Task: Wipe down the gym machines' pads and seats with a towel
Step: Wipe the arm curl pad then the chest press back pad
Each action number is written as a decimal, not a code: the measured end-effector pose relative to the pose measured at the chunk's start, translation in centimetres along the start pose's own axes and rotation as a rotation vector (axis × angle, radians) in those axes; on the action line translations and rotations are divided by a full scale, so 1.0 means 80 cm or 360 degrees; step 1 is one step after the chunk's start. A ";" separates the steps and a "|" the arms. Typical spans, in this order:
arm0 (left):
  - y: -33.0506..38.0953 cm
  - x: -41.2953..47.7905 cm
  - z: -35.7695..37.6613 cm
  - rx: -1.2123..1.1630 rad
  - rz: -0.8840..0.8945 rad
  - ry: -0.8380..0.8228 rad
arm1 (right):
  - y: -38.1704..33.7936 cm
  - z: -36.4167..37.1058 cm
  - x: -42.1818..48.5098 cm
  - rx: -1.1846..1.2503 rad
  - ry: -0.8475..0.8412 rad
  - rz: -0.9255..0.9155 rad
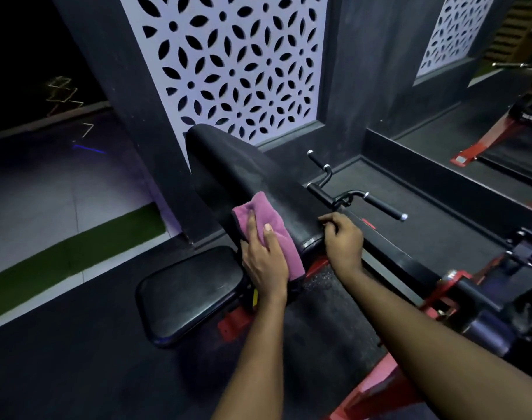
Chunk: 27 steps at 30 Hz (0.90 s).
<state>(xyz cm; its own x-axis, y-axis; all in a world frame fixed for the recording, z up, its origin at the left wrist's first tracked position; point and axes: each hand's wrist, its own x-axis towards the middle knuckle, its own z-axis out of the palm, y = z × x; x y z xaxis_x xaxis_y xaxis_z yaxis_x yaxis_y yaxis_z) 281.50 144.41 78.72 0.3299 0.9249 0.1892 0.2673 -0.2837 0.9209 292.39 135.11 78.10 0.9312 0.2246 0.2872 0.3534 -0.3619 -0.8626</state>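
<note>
Because the left hand (264,263) lies flat on the pink towel (260,212), fingers straight, it presses the cloth onto the near end of the long pad (243,174). The right hand (343,242) curls its fingers over the pad's edge, likely to steady it. Farther up, the pad runs unobstructed. The handles (383,207) crowd its right side, and the seat (192,292) lies below-left.

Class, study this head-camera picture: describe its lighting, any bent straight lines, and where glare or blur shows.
Head view: dim, brightest on the patterned wall panel, violet-tinted; upper left near black with smeared light streaks. Also head view: wide-angle lens bows the wall lines; faint sheen on the seat; towel and left hand sharp.
</note>
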 end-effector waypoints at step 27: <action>-0.111 -0.045 -0.038 0.0260 -0.0370 -0.0586 | -0.017 -0.004 -0.023 -0.0082 0.0014 0.0027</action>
<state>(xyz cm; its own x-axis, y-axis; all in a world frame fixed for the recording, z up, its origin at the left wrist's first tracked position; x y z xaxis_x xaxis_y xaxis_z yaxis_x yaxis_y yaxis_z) 275.18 144.36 70.92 0.5358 0.8257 -0.1767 0.5014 -0.1428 0.8533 290.25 134.92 78.92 0.9378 0.2100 0.2766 0.3415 -0.4118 -0.8449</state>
